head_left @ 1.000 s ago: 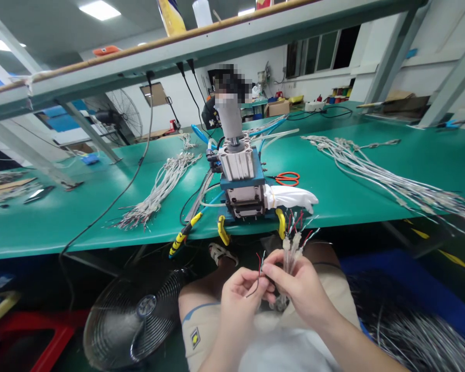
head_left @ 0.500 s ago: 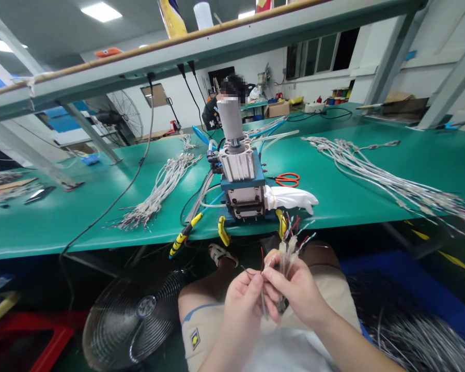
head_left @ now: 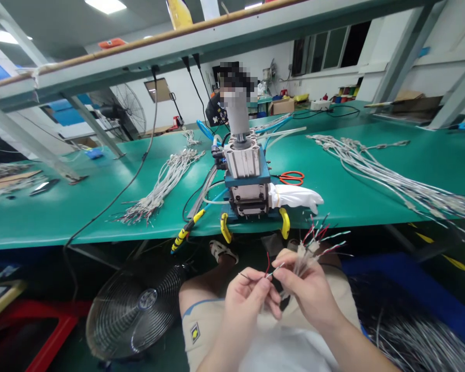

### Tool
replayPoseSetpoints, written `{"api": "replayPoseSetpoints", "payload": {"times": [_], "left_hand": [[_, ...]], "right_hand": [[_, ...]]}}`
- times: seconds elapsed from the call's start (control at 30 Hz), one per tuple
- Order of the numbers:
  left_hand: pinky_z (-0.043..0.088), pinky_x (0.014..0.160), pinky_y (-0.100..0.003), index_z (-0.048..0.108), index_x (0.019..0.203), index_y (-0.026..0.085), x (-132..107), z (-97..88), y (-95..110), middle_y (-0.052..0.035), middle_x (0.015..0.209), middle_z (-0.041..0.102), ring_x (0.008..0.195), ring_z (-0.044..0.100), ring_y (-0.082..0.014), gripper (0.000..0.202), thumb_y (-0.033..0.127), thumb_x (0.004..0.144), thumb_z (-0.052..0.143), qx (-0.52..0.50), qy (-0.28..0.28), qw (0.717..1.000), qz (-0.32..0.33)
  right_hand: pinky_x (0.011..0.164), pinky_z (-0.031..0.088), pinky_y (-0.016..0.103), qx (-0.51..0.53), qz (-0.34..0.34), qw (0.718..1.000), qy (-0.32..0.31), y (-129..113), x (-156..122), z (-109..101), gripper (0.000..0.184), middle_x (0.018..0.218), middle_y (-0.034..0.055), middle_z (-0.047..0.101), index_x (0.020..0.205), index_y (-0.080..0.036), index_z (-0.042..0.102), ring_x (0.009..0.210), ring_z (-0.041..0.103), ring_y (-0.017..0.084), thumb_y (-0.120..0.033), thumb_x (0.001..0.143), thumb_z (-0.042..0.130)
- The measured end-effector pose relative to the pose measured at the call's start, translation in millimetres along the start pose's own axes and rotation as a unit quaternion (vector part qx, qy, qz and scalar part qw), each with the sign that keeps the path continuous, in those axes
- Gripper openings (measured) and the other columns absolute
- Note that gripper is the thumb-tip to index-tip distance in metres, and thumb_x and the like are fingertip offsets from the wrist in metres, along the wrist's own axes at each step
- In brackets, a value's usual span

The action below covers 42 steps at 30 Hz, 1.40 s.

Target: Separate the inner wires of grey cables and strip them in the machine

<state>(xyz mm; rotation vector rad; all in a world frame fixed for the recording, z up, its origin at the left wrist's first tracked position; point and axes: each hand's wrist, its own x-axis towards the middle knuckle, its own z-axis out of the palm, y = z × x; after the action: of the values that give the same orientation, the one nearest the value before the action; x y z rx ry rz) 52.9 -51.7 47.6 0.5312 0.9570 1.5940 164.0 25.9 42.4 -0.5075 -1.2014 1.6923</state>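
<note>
Above my lap, my left hand (head_left: 251,297) pinches the end of one cable, whose thin red, dark and pale wires (head_left: 268,261) fan out past the fingertips. My right hand (head_left: 308,281) is closed around a bundle of grey cables (head_left: 304,254) with clear sleeves and loose red, white and teal wire ends pointing up and right. Its thumb and forefinger pinch at a pale wire of the left hand's cable. Palms and fingers hide the lower part of the cables.
A pneumatic press (head_left: 246,175) with yellow handles stands at the edge of the green bench (head_left: 344,201). Cable bundles lie left (head_left: 165,183) and right (head_left: 403,181). Orange-handled scissors (head_left: 292,178) rest behind a white cloth (head_left: 298,198). A floor fan (head_left: 147,299) stands lower left. Another person (head_left: 214,109) sits beyond.
My right hand has moved slightly right with its bundle, and its fingertips are now apart from the left fingers, at a pale wire. The view has shifted a little.
</note>
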Motion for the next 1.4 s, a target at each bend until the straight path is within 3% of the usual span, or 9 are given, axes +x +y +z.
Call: {"api": "replayPoseSetpoints", "payload": {"times": [0.1, 0.2, 0.37, 0.5, 0.63, 0.87, 1.07, 1.27, 1.4], "left_hand": [[0.051, 0.045, -0.018, 0.055, 0.08, 0.014, -1, 0.3, 0, -0.0044, 0.061, 0.073, 0.043, 0.064, -0.0112, 0.032, 0.034, 0.075, 0.079, 0.024, 0.019, 0.999, 0.013], [0.05, 0.045, -0.018, 0.056, 0.081, 0.013, -2, -0.4, 0, -0.0054, 0.061, 0.073, 0.042, 0.064, -0.0114, 0.031, 0.035, 0.076, 0.078, 0.034, 0.019, 0.999, 0.008], [0.048, 0.041, -0.019, 0.06, 0.084, 0.012, -3, -0.2, 1, -0.0079, 0.065, 0.074, 0.04, 0.063, -0.0126, 0.029, 0.039, 0.082, 0.071, 0.013, -0.025, 0.999, -0.029], [0.05, 0.041, -0.019, 0.062, 0.084, 0.012, -3, 3.0, 2, -0.0081, 0.067, 0.074, 0.04, 0.064, -0.0124, 0.026, 0.036, 0.084, 0.07, -0.01, -0.025, 0.999, -0.032], [0.05, 0.043, -0.018, 0.06, 0.084, 0.012, -1, 3.8, 3, -0.008, 0.067, 0.075, 0.041, 0.064, -0.0118, 0.027, 0.034, 0.08, 0.074, -0.012, 0.0, 1.0, -0.011], [0.053, 0.048, -0.022, 0.061, 0.077, 0.013, 0, 3.7, 2, -0.006, 0.065, 0.075, 0.047, 0.067, -0.0145, 0.031, 0.033, 0.069, 0.083, 0.032, 0.039, 0.998, 0.024], [0.054, 0.05, -0.024, 0.063, 0.074, 0.013, -3, 7.9, 5, -0.006, 0.063, 0.075, 0.047, 0.066, -0.0141, 0.029, 0.031, 0.067, 0.085, 0.083, 0.07, 0.994, 0.03], [0.054, 0.048, -0.022, 0.059, 0.08, 0.014, 0, 3.4, 1, -0.0047, 0.064, 0.075, 0.046, 0.066, -0.0138, 0.029, 0.034, 0.074, 0.08, 0.02, 0.048, 0.998, 0.036], [0.049, 0.037, -0.019, 0.058, 0.08, 0.014, -1, 1.0, 1, -0.0045, 0.059, 0.072, 0.034, 0.057, -0.0097, 0.031, 0.039, 0.078, 0.076, -0.031, -0.039, 0.998, -0.044]], "right_hand": [[0.059, 0.044, 0.026, -0.049, 0.018, 0.998, 0.046, -6, 2, 3, 0.018, 0.068, -0.0008, 0.058, 0.065, -0.02, 0.069, 0.064, 0.057, 0.014, -0.025, 0.081, 0.075], [0.067, 0.048, 0.03, -0.123, -0.039, 0.991, 0.046, -12, 3, 3, 0.014, 0.074, 0.0028, 0.064, 0.071, -0.021, 0.073, 0.072, 0.061, 0.018, -0.024, 0.084, 0.071], [0.074, 0.05, 0.032, -0.16, -0.142, 0.976, -0.037, -15, 2, -2, 0.015, 0.081, 0.0055, 0.068, 0.086, -0.024, 0.077, 0.082, 0.063, 0.021, -0.023, 0.09, 0.062], [0.044, 0.036, 0.023, -0.082, -0.045, 0.995, -0.028, -5, 0, -5, 0.017, 0.09, 0.0041, 0.063, 0.095, -0.025, 0.076, 0.049, 0.047, 0.008, -0.03, 0.092, 0.06], [0.038, 0.022, 0.02, 0.006, 0.032, 0.999, 0.031, 1, -4, -2, 0.023, 0.072, -0.0013, 0.058, 0.107, -0.024, 0.072, 0.04, 0.03, 0.003, -0.034, 0.087, 0.067], [0.043, 0.044, 0.024, -0.034, 0.06, 0.997, 0.038, -15, -7, 12, 0.016, 0.055, -0.0007, 0.06, 0.074, -0.02, 0.07, 0.044, 0.053, 0.013, -0.034, 0.076, 0.077], [0.041, 0.044, 0.025, -0.054, 0.076, 0.995, 0.022, -26, -5, 21, 0.022, 0.051, -0.0015, 0.058, 0.065, -0.02, 0.066, 0.042, 0.053, 0.014, -0.037, 0.077, 0.074], [0.039, 0.032, 0.021, -0.021, 0.099, 0.995, 0.021, -18, -7, 21, 0.026, 0.051, -0.0037, 0.053, 0.069, -0.017, 0.064, 0.039, 0.044, 0.009, -0.04, 0.079, 0.073], [0.037, 0.014, 0.018, 0.024, 0.154, 0.987, 0.042, -12, -4, 17, 0.031, 0.045, -0.0099, 0.038, 0.073, -0.015, 0.063, 0.038, 0.023, 0.003, -0.042, 0.075, 0.077]]}}
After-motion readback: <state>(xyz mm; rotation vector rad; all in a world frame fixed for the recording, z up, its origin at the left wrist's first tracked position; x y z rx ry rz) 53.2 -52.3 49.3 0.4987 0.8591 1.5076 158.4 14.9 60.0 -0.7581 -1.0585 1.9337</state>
